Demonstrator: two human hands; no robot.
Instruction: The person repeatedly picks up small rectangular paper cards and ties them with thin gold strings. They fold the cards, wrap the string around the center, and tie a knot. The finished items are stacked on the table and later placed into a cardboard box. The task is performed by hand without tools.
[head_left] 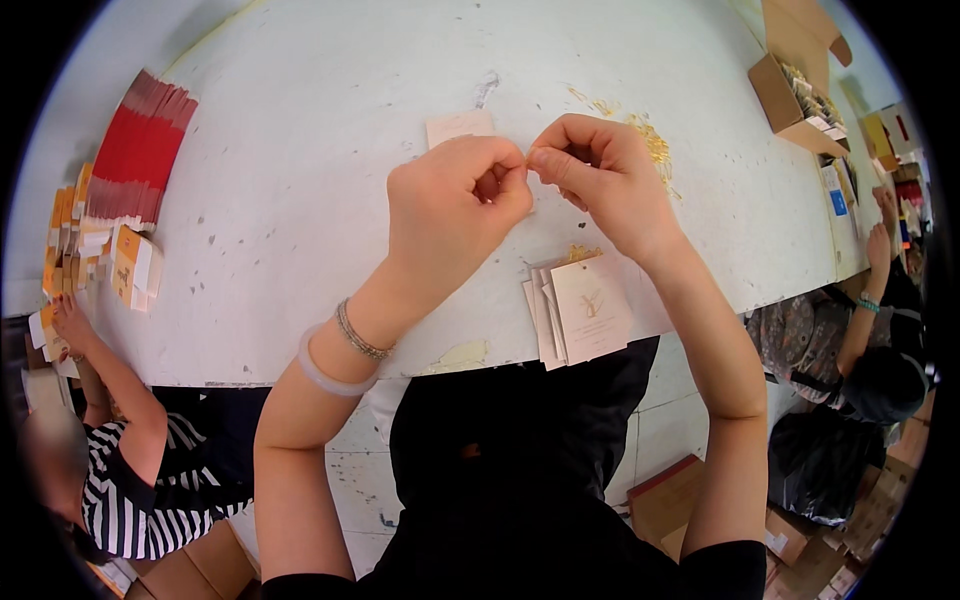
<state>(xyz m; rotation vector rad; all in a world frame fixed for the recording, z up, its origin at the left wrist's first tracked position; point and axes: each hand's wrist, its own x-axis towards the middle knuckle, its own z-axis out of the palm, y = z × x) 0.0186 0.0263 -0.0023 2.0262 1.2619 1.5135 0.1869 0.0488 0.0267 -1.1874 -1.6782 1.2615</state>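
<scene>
My left hand [455,205] and my right hand [600,175] meet fingertip to fingertip above a white worktable [300,200]. Both pinch something very small between thumb and forefinger; I cannot tell what it is. A pale pink card [458,127] shows just behind my left hand, partly hidden by it. A small stack of pale pink tags [580,310] with gold print lies at the near table edge under my right wrist. A loose heap of thin gold strings [652,140] lies behind my right hand. Bracelets circle my left wrist.
Red and orange card stacks [130,170] line the table's left edge. An open cardboard box [800,95] stands at the far right. A person in a striped top [150,480] sits at the left, another person [860,340] at the right. Cardboard boxes [670,500] are on the floor.
</scene>
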